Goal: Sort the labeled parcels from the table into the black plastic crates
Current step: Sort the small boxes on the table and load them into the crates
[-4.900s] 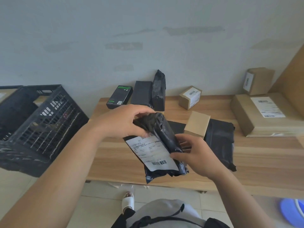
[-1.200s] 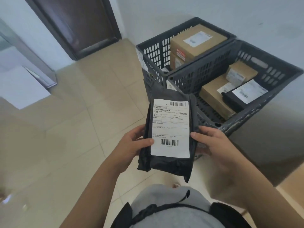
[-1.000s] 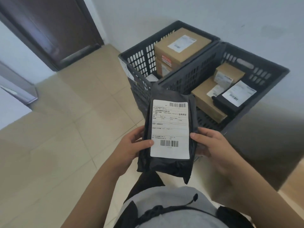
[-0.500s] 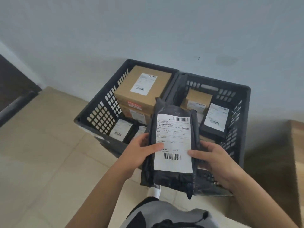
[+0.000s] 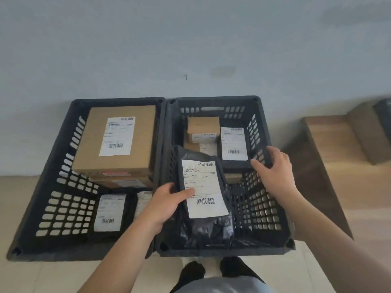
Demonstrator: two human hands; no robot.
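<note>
1. Holding the black poly mailer [image 5: 204, 193] in my left hand [image 5: 167, 205], thumb pressed on its white shipping label [image 5: 203, 188], I have it hanging over the near half of the right crate [image 5: 273, 210].
2. My right hand [image 5: 273, 172] is free of the mailer, fingers loosely spread by the crate's right wall; I cannot tell whether they touch it.
3. The left crate [image 5: 61, 208] carries a large cardboard box [image 5: 118, 142] at its far end and flat labeled mailers near its front edge.
4. Risks, as I judge them: one hand on slick film could let the mailer slip and land label-down, or catch on the shared rim between the crates. Dropped too far back, it would cover the small boxes [image 5: 203, 129] and their labels.
</note>
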